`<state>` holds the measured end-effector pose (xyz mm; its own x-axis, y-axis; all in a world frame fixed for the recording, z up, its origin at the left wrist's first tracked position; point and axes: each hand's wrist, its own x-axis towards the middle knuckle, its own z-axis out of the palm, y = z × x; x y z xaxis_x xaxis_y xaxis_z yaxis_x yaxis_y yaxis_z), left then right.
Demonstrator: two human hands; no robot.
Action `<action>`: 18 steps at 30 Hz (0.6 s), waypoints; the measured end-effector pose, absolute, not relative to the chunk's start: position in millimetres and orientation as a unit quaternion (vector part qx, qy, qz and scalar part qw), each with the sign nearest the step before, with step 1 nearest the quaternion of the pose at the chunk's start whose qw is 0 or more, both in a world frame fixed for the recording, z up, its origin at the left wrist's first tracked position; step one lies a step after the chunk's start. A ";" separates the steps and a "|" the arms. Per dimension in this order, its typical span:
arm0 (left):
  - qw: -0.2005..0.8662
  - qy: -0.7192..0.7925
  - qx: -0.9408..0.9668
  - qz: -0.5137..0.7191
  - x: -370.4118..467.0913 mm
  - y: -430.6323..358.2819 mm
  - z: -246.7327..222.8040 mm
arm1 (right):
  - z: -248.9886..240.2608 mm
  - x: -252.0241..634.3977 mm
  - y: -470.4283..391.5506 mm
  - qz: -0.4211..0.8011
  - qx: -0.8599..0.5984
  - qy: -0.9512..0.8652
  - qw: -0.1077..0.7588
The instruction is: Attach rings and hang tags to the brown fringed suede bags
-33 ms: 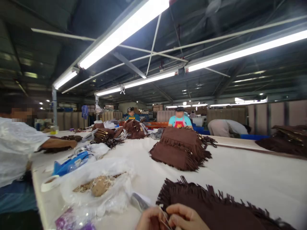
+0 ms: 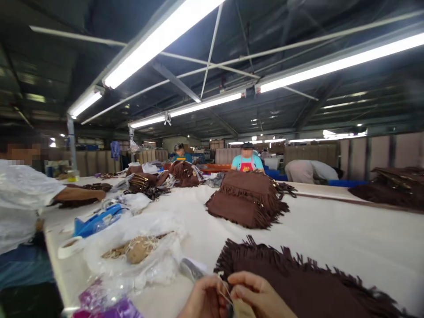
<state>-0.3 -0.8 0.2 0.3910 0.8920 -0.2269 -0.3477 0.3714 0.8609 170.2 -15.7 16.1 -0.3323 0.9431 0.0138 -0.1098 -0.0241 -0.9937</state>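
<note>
Since the earlier frame both hands have risen slightly. Brown fringed piece (image 2: 298,282) lies on the white surface (image 2: 347,238), long axis running right and away. Left hand (image 2: 203,300) and right hand (image 2: 258,296) pinch a pale thread (image 2: 225,289) — apparently. Risk: thread snagging the fringe — fingers crowd it.

Bright fluorescent tubes (image 2: 159,42) glare overhead; the ceiling around them stays dim, and frame edges smear and stretch.

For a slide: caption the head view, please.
Two hands pinch a thin string at a brown fringed piece on a white table.
</note>
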 end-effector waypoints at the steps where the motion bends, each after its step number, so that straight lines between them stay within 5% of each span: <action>1: 0.762 0.347 0.340 0.428 -0.7 -2.2 1.0 | 20.3 170.3 -20.7 0.651 -0.361 -0.501 0.443; 6: 0.822 0.277 0.227 0.442 -3.6 -8.3 10.2 | 33.8 172.8 -34.7 0.704 -0.316 -0.440 0.460; 12: 0.826 0.253 0.217 0.454 -6.0 -4.3 8.5 | 23.4 163.8 -25.2 0.513 -0.411 -0.572 0.491; 18: 0.728 0.339 0.285 0.524 -7.5 -3.3 8.5 | 21.9 165.2 -28.0 0.261 -0.486 -0.729 0.404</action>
